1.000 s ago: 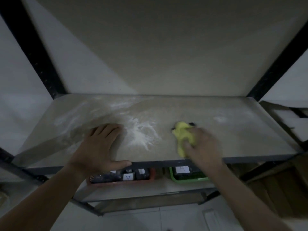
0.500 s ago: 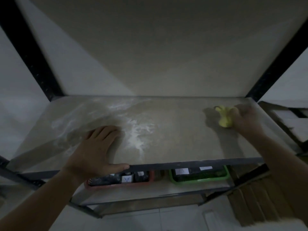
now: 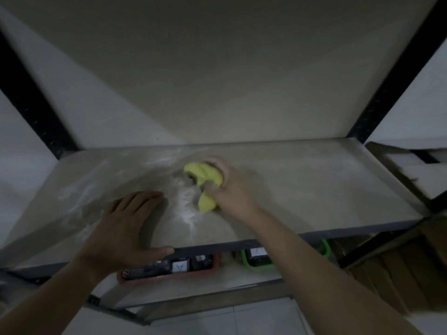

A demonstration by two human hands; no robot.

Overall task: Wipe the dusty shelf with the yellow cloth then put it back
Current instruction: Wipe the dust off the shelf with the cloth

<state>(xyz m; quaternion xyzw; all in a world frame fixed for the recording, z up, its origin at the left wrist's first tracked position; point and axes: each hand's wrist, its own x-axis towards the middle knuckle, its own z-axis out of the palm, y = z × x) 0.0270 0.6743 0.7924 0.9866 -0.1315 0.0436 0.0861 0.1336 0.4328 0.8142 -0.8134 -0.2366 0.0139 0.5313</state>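
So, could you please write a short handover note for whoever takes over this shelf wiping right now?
Left hand: open, flat on the shelf near its front edge, thumb along that edge.
Right hand: grips the bunched yellow cloth and presses it on the shelf near the middle.
Done: the right half looks largely wiped.
Left to do: white dust lies in streaks beside the cloth and across the left half. Wipe those, then put the cloth back; where it belongs is not in view.
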